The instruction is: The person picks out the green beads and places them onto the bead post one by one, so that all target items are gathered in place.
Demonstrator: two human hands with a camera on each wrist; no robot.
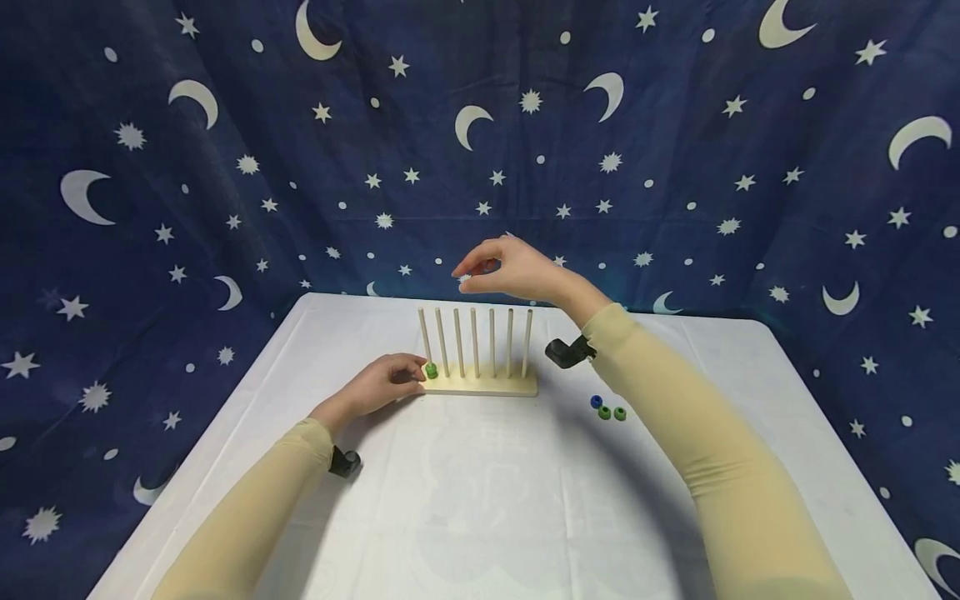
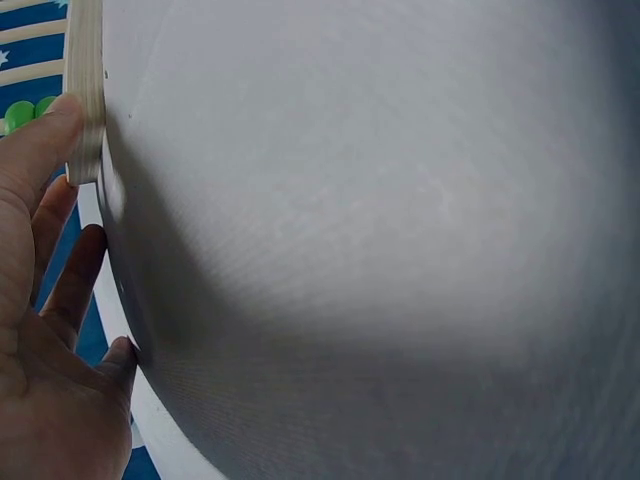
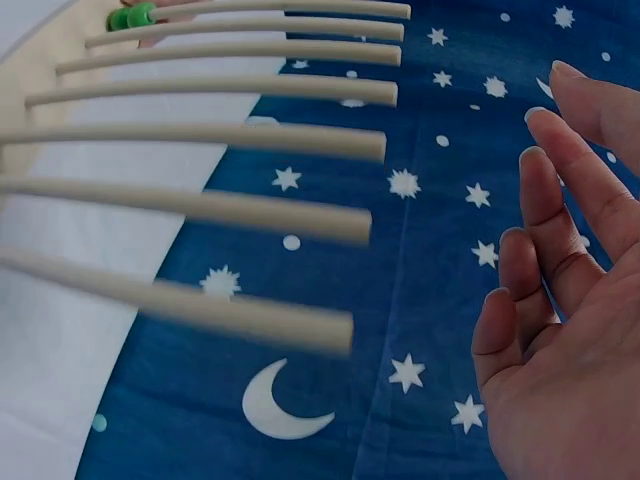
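Observation:
A wooden peg rack [image 1: 480,384] with a row of several upright dowels stands toward the back of the table. Two green beads [image 3: 140,14] are stacked low on its leftmost dowel. My left hand [image 1: 386,383] holds the left end of the base, the thumb [image 2: 62,125] on its front edge and other fingers behind it. Raised above the dowel tops, my right hand [image 1: 510,268] has loosely bent fingers, with thumb and index fingertips apart. In the right wrist view nothing shows between those fingers [image 3: 545,190].
To the right of the rack lie a blue bead [image 1: 596,402] and two loose green beads [image 1: 620,413], close together. White cloth covers the table [image 1: 465,500]. A dark blue curtain [image 1: 420,125] with moons and stars hangs behind and at both sides.

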